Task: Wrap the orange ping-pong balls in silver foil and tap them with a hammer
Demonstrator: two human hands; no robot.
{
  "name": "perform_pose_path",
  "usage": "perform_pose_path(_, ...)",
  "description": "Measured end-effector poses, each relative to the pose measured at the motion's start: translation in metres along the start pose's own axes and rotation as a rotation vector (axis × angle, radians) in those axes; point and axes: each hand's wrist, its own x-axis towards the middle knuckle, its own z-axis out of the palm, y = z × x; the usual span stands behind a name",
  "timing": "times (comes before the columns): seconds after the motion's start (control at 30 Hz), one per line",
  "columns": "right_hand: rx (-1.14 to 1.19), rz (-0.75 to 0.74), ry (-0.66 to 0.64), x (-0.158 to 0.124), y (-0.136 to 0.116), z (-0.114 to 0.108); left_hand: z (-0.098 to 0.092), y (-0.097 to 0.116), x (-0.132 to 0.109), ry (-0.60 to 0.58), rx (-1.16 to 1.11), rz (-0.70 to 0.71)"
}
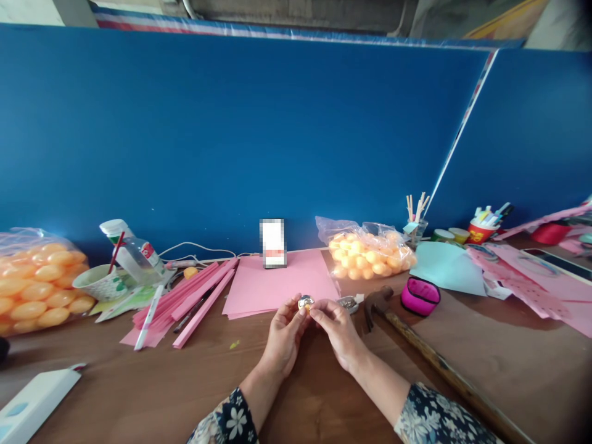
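My left hand (pixel 285 336) is closed in a pinch around a small shiny metallic round piece (pixel 305 301), whose exact kind I cannot make out. From the other side, my right hand (pixel 340 330) brings thumb and forefinger together at the same piece, touching its lower right edge. A bit of orange shows between the fingertips. Just behind the right hand lies a small silvery item (pixel 349 303), partly hidden. Pink paper sheets (pixel 277 280) lie beyond the hands, with an upright phone-like device (pixel 273 243) at their back edge, its screen blurred.
A claw hammer (pixel 416 342) lies right of my arm, near a magenta pouch (pixel 420 296). Bags of orange balls stand at the back (pixel 367 253) and far left (pixel 44 280). Pink strips (pixel 194 296), a paper cup (pixel 99 280), and a plastic bottle (pixel 139 256) are on the left.
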Motion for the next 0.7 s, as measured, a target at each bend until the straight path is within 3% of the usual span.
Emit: perform_pose_path(0.7,-0.084,-0.002,0.026,0.0009,0.0029,-0.0012,0.0005,0.0009,0.0001,0.019,0.01,-0.011)
